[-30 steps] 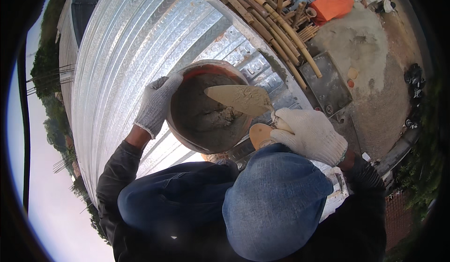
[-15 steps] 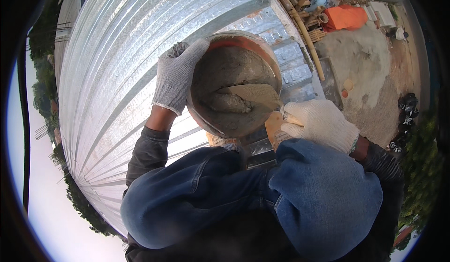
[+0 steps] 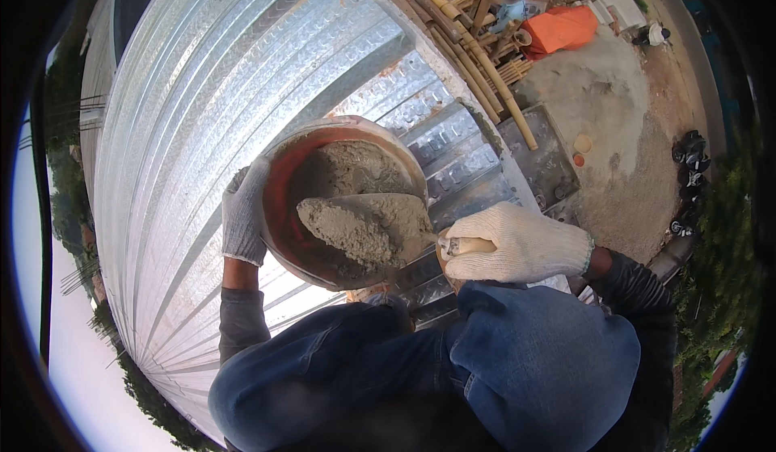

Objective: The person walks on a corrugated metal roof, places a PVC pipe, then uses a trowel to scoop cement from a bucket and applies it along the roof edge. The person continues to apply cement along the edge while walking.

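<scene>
A round bucket point(image 3: 279, 169) with a reddish inner wall holds wet grey mortar point(image 3: 356, 165). My left hand point(image 3: 246, 214), in a grey knitted glove, grips the bucket's left rim. My right hand point(image 3: 517, 243), in a pale knitted glove, is closed round the light handle of a trowel point(image 3: 430, 230). The trowel's blade lies over the bucket's opening, heaped with a mound of mortar point(image 3: 352, 227) that covers most of it. The bucket leans toward me above my bent knees, and its underside is hidden.
Ribbed metal sheeting point(image 3: 218, 121) spreads beneath and ahead, ending at an edge on the right. Bamboo poles point(image 3: 485, 64) lie along that edge. Far below are a grey mortar patch point(image 3: 594, 88), an orange tarp point(image 3: 559, 30) and a person point(image 3: 508, 8) in light blue.
The bucket has moved left and nearer to me, tilting more, with my left hand on its rim. The trowel has turned up and now carries a heap of mortar.
</scene>
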`<state>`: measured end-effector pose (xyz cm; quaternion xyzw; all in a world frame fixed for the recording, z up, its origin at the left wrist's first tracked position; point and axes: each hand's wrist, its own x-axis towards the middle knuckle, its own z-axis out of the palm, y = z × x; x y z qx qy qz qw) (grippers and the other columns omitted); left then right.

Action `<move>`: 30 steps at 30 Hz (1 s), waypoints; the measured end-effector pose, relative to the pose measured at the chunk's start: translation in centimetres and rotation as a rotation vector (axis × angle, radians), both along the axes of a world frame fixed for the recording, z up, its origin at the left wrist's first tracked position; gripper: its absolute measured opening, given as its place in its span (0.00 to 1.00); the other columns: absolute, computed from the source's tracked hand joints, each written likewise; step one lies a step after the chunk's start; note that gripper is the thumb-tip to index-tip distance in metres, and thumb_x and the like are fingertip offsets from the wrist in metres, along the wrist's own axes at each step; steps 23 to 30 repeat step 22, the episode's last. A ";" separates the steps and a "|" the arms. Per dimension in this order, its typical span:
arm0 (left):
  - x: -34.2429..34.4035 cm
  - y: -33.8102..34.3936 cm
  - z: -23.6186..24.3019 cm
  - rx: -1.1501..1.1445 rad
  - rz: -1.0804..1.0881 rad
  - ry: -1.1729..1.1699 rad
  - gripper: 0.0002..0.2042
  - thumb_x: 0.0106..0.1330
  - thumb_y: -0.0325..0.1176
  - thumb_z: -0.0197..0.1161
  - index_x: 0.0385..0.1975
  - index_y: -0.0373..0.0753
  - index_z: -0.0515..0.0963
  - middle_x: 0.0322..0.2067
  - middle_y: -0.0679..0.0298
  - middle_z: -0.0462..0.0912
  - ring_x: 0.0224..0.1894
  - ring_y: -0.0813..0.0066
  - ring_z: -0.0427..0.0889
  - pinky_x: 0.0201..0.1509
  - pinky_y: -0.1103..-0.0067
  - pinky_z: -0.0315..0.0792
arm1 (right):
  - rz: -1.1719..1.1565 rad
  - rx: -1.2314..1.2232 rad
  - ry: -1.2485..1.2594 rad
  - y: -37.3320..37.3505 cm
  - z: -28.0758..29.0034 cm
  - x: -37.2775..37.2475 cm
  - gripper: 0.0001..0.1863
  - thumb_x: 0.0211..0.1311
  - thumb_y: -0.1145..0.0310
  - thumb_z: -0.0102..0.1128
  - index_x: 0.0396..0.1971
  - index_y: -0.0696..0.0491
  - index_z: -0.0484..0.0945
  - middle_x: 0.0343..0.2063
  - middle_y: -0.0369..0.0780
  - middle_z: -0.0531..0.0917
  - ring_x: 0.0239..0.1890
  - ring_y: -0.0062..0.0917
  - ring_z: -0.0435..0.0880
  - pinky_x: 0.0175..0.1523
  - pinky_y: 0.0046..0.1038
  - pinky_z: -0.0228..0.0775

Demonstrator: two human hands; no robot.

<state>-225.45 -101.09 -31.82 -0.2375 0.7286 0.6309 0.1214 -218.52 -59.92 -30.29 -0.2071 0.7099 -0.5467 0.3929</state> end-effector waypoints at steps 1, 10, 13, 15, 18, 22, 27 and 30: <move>0.2 -1.2 -1.2 0.029 0.014 0.009 0.18 0.82 0.45 0.65 0.54 0.33 0.85 0.46 0.59 0.91 0.43 0.70 0.90 0.48 0.75 0.86 | -0.059 -0.017 0.096 0.7 -0.5 -0.1 0.19 0.72 0.54 0.70 0.43 0.58 0.86 0.35 0.47 0.88 0.36 0.40 0.89 0.45 0.37 0.80; 3.7 -6.7 -5.1 0.101 0.121 -0.022 0.21 0.81 0.48 0.65 0.56 0.34 0.84 0.50 0.60 0.90 0.49 0.70 0.89 0.55 0.73 0.85 | -0.500 0.318 0.319 5.8 -3.3 -8.3 0.22 0.74 0.51 0.66 0.41 0.60 0.86 0.31 0.45 0.85 0.36 0.39 0.85 0.45 0.40 0.77; 3.4 -6.2 -4.7 0.102 0.119 -0.030 0.22 0.81 0.49 0.65 0.56 0.34 0.83 0.50 0.60 0.89 0.49 0.70 0.89 0.55 0.73 0.85 | -0.568 0.351 0.308 5.8 -7.9 -13.6 0.22 0.74 0.52 0.66 0.37 0.60 0.84 0.30 0.45 0.84 0.36 0.37 0.85 0.45 0.38 0.76; 3.6 -6.9 -4.7 0.074 0.151 -0.023 0.22 0.81 0.50 0.65 0.56 0.34 0.83 0.51 0.60 0.89 0.49 0.70 0.89 0.55 0.72 0.85 | -0.557 0.398 0.325 4.6 -11.4 -17.8 0.22 0.73 0.52 0.65 0.37 0.60 0.83 0.33 0.46 0.85 0.38 0.37 0.87 0.45 0.38 0.76; 3.3 -6.6 -5.7 0.115 0.142 -0.053 0.23 0.81 0.50 0.65 0.57 0.33 0.83 0.51 0.59 0.89 0.49 0.69 0.89 0.55 0.72 0.85 | -0.494 0.565 0.440 2.6 -15.8 -22.8 0.25 0.70 0.48 0.63 0.40 0.59 0.87 0.42 0.52 0.88 0.48 0.48 0.88 0.54 0.45 0.79; 4.1 -7.7 -5.7 0.094 0.157 -0.064 0.24 0.80 0.51 0.66 0.58 0.33 0.82 0.52 0.58 0.89 0.49 0.68 0.89 0.55 0.71 0.85 | -0.466 0.687 0.462 -1.9 -16.5 -24.7 0.25 0.68 0.47 0.63 0.44 0.56 0.90 0.47 0.54 0.89 0.55 0.49 0.88 0.61 0.45 0.81; 4.1 -7.7 -5.7 0.094 0.157 -0.064 0.24 0.80 0.51 0.66 0.58 0.33 0.82 0.52 0.58 0.89 0.49 0.68 0.89 0.55 0.71 0.85 | -0.466 0.687 0.462 -1.9 -16.5 -24.7 0.25 0.68 0.47 0.63 0.44 0.56 0.90 0.47 0.54 0.89 0.55 0.49 0.88 0.61 0.45 0.81; 4.1 -7.7 -5.7 0.094 0.157 -0.064 0.24 0.80 0.51 0.66 0.58 0.33 0.82 0.52 0.58 0.89 0.49 0.68 0.89 0.55 0.71 0.85 | -0.466 0.687 0.462 -1.9 -16.5 -24.7 0.25 0.68 0.47 0.63 0.44 0.56 0.90 0.47 0.54 0.89 0.55 0.49 0.88 0.61 0.45 0.81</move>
